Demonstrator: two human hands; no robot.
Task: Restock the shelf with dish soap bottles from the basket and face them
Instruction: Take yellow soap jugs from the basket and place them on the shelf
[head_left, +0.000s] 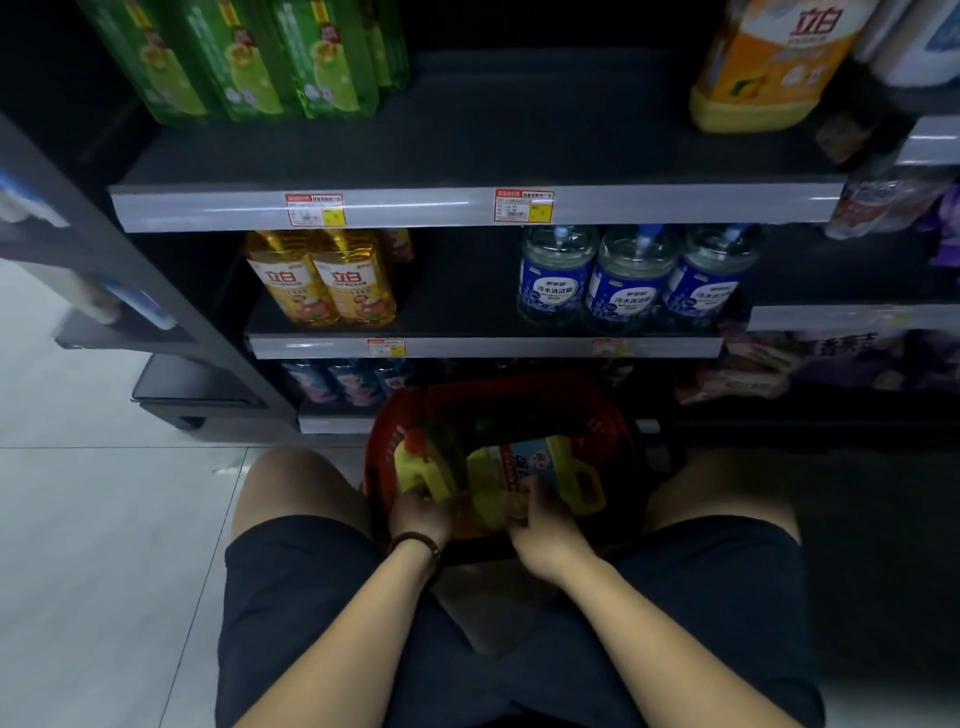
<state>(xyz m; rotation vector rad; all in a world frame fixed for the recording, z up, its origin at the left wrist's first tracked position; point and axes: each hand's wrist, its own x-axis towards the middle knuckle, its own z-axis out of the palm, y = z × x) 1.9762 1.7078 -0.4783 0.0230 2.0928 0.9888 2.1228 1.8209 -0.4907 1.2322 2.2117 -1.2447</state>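
Observation:
A red basket (613, 415) stands on the floor between my knees, in front of the shelving. Inside lie yellow dish soap bottles. My left hand (418, 514) grips the handle end of one yellow bottle (415, 465) with an orange cap. My right hand (543, 525) holds a second, larger yellow bottle (540, 470) with a blue and white label, lying on its side. Above, the top shelf (519, 140) has a wide bare stretch between green bottles (244, 62) and an orange-labelled yellow jug (769, 67).
The middle shelf (467, 345) carries two amber bottles (322, 278) at left and three clear blue-labelled jugs (634, 275) at right, with a gap between. Blue bottles (343, 382) stand on the lowest shelf. Pale tiled floor (93, 519) lies to the left.

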